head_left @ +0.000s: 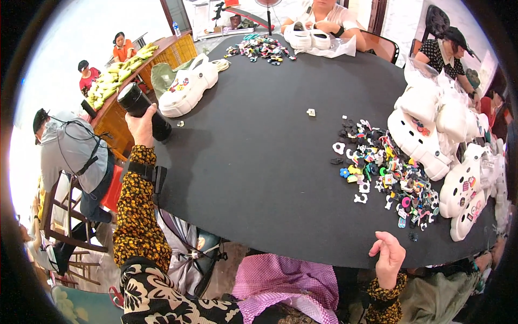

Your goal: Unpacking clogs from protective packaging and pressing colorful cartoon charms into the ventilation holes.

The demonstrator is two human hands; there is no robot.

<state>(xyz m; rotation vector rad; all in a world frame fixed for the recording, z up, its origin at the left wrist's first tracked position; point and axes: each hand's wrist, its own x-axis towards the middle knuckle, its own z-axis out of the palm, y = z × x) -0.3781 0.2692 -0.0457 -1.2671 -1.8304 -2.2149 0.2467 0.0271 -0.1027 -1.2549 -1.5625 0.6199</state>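
My left hand [141, 125], at the table's left edge, is closed around a black cylindrical flask [141, 108]. The flask leans a little, its lower end by the black tabletop [259, 156]. My right hand [388, 258] is raised at the near right edge of the table, fingers loosely bent and apart, nothing visible in it. Nearest to it lies a heap of small colourful shoe charms [396, 167]. A white clog [463, 197] with charms on it sits right of the heap. Just past the flask stands another white clog [190, 89] with colourful charms.
More white clogs [418, 135], some in clear plastic, pile up at the right edge. A second charm heap [261, 48] lies at the far side, near a person [324, 19] with white clogs. Yellow-green corn [118, 73] covers a counter at left. A wooden chair [67, 216] stands left.
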